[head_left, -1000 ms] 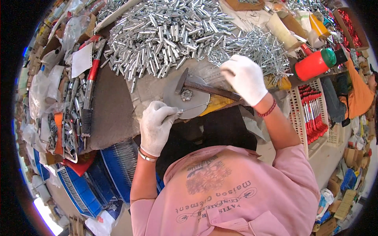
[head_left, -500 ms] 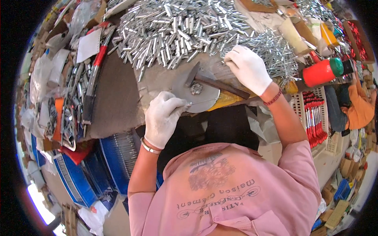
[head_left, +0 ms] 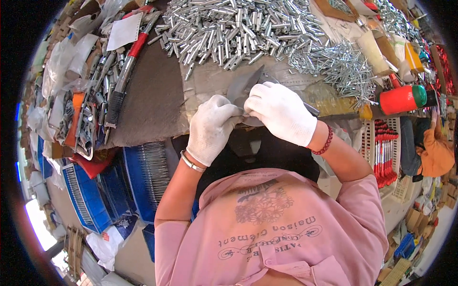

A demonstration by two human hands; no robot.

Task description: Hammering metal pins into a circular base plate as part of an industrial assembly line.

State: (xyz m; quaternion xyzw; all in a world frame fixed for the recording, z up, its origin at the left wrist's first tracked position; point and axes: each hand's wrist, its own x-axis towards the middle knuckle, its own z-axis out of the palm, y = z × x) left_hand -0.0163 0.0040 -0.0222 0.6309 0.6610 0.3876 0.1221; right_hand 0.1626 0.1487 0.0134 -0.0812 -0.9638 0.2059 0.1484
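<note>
Grey metal blade piece [head_left: 240, 88] lies flat at the near edge of the table [head_left: 152, 109], its pointed end toward far-right and its long axis running near-left to far-right, mostly covered by both gloved hands. Left hand [head_left: 212, 126] pinches its near-left edge with thumb and fingers pressed together, right hand [head_left: 282, 112] closes over the right part on a dark handle [head_left: 311, 109] that sticks out right, so both touch it, left lower and nearer. Farther back a heap of silver metal tubes [head_left: 238, 28], loose rivets [head_left: 346, 71] to the right, a red-green canister [head_left: 401, 98] far right, red-handled tools [head_left: 126, 62] left.
</note>
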